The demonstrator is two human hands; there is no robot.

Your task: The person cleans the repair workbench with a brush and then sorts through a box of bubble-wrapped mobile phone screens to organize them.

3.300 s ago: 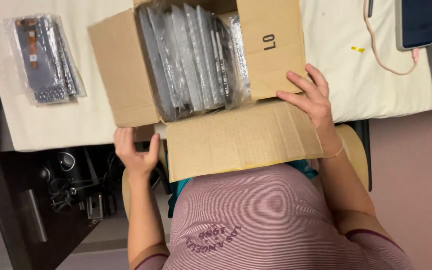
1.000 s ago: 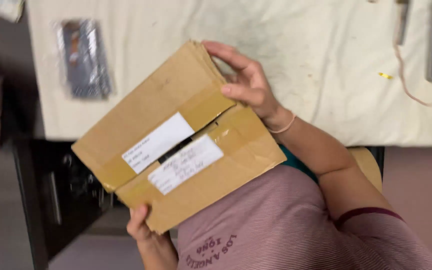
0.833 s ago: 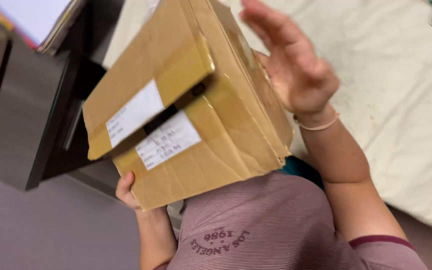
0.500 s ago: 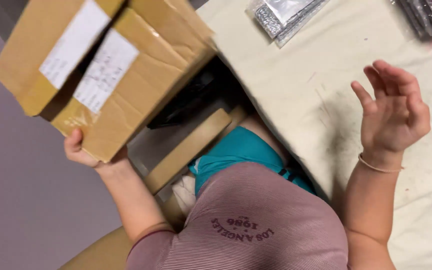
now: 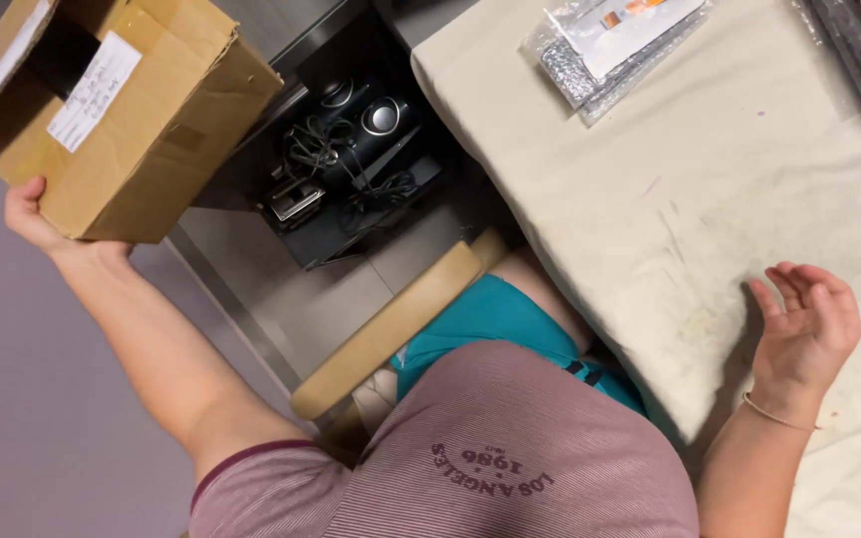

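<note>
A brown cardboard box (image 5: 142,130) with white labels hangs out to my left, above the floor, away from the table. My left hand (image 5: 37,219) grips its lower corner, with the arm stretched out. My right hand (image 5: 809,324) hovers just over the cream cloth on the table (image 5: 650,199), holding nothing, its fingers loosely curled and apart.
A flat pack in clear bubble wrap (image 5: 615,45) lies at the table's far side, with dark packs (image 5: 859,50) at the top right corner. Black speakers and tangled cables (image 5: 351,159) sit on a low shelf beside the table. A wooden chair edge (image 5: 391,329) is under me.
The box was shut and swung off the table to the left. My right hand let go of it and dropped to the cloth; my left hand alone now carries the box.
</note>
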